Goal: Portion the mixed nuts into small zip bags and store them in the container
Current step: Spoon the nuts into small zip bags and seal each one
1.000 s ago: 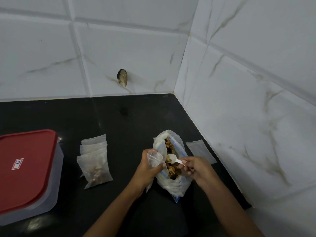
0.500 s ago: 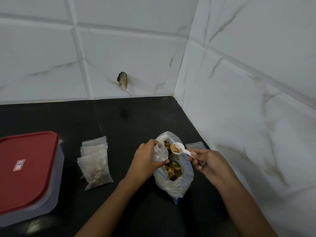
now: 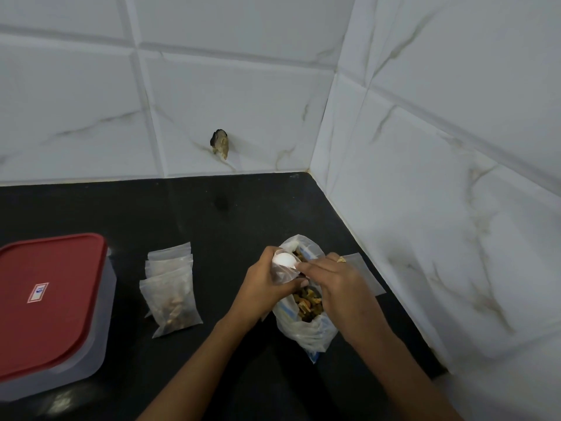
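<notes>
surface (image 3: 212, 214): black, in a tiled corner. No change in the last second.
container (image 3: 60, 268): red lid on, at 9 o'clock from the work spot, well apart. Not moved, nothing stored in this step.
bulk bag (image 3: 303, 332): mouth open, mixed nuts (image 3: 306, 302) showing, standing between the two hands. Same spot as half a second ago.
filled zip bags (image 3: 173, 293): overlapped stack at 9 o'clock of the bulk bag, between it and the container. The front one shows nuts; the ones behind it are too hazy to tell. Unchanged.
left hand (image 3: 264, 284): fingers curled round the small zip bag (image 3: 282, 276), held at the bulk bag's 11 o'clock rim with its mouth up. Barely shifted.
right hand (image 3: 337, 278): pinching the spoon handle, which is mostly hidden. It has swung from 3 o'clock of the bulk bag across to touch the left hand.
spoon (image 3: 283, 259): main change. Half a second ago it was bowl up, loaded, over the bulk bag. Now it is flipped, white back showing, right at the small bag's mouth.
empty zip bag (image 3: 372, 282): flat at 3 o'clock, partly under the right hand, untouched.
meaning: my read is one scoop being tipped in. Cannot tell whether the nuts have dropped or how full this bag is. It is not sealed yet, one empty bag waits, and the container is not loaded yet.
</notes>
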Available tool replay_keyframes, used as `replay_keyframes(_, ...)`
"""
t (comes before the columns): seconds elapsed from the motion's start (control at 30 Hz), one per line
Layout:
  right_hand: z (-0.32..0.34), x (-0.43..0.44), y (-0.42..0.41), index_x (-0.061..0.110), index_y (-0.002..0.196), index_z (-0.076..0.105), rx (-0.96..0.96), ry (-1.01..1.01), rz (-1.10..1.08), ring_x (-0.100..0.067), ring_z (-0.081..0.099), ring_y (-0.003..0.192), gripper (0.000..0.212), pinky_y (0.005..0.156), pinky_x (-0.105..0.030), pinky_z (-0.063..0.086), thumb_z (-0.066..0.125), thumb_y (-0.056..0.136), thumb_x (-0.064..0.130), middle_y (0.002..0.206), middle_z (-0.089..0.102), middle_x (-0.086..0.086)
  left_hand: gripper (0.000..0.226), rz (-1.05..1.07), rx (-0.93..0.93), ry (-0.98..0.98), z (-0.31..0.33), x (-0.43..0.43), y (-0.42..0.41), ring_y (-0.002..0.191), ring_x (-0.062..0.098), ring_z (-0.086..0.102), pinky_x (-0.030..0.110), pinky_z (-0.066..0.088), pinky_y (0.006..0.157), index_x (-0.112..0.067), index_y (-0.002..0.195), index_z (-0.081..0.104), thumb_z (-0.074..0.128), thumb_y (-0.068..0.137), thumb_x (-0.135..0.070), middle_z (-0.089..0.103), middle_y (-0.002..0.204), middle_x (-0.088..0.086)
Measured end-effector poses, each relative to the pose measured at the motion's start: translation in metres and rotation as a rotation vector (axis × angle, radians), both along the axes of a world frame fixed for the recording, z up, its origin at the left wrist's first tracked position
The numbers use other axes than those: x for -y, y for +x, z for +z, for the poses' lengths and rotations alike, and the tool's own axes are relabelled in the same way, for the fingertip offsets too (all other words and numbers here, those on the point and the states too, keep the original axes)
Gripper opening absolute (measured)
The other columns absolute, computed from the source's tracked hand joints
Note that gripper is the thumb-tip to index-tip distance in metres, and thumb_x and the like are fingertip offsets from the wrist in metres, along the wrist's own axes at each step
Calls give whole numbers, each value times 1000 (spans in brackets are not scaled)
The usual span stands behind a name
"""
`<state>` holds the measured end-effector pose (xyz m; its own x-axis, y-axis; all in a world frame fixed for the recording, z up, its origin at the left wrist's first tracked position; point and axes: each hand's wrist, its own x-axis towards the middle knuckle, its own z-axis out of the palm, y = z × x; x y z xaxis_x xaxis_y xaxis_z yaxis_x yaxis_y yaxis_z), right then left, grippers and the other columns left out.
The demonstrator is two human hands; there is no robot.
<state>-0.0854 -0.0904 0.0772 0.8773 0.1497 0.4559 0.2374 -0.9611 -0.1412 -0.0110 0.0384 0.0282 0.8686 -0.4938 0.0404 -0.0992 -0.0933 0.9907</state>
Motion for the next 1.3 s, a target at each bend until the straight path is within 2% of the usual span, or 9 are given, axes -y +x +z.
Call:
replay_keyframes(0.3,-5,7,-10,5,97,72,130,-69,51,-16,69,83,24,79,-22,52,61,78,16,89,73,-5,43,17,8,-36,-2,1,1,96,6,61,14,51,74,-29,104,49,76,73,-19,62,103,-7)
replay_keyframes(0.4,-5,5,-10,6,98,71,78,243,-52,0,63,82,28,77,-8,47,69,73,-6,88,71,-2,46,21,-10,-8,-3,2,1,95,4,61,14,51,72,-25,109,48,77,73,-22,62,104,-6)
replay_keyframes(0.53,1,6,-12,9,104,70,-10,647,-345,10,58,74,23,64,0,44,58,86,2,81,61,13,48,96,4,82,-8,4,1,99,4,56,16,47,76,-27,109,45,77,73,-24,56,108,-8)
replay_keyframes(0.63,-11,7,-14,12,115,63,-265,547,-480,-1,55,80,27,67,-7,43,52,91,9,98,65,0,49,177,75,170,-13,5,-2,99,0,50,13,43,77,-26,109,45,77,72,-25,49,110,-11)
replay_keyframes(0.73,-18,-2,-14,18,132,45,-631,196,-583,-10,53,110,39,92,-20,44,51,93,19,126,54,-2,50,232,102,305,-23,3,-4,108,6,45,23,45,89,-22,111,46,77,72,-26,41,111,-10)
replay_keyframes(0.9,-26,-15,-16,12,134,40,-640,-67,-500,-15,46,120,40,99,-25,40,46,95,22,132,48,-6,48,238,8,420,-30,-1,-13,99,10,46,32,49,87,-21,116,46,73,76,-26,37,118,-5)
replay_keyframes(1.03,-29,-12,-15,13,134,40,-687,15,-526,-16,49,117,42,99,-25,41,48,94,23,131,47,-6,45,245,-36,421,-28,0,-18,91,9,46,26,44,77,-21,115,42,69,80,-26,37,111,-5)
replay_keyframes(1.23,-27,-5,-2,13,135,39,-854,187,-588,-22,44,124,48,105,-33,37,54,90,22,134,45,-8,51,241,-234,273,-31,6,-16,106,13,46,36,50,89,-21,120,40,70,79,-22,39,118,-1)
replay_keyframes(1.3,-32,-6,-2,13,132,44,-780,247,-582,-22,47,122,43,102,-31,38,53,91,20,130,49,-8,53,239,-305,208,-34,6,-16,111,17,50,42,52,90,-22,119,41,72,77,-24,44,122,1)
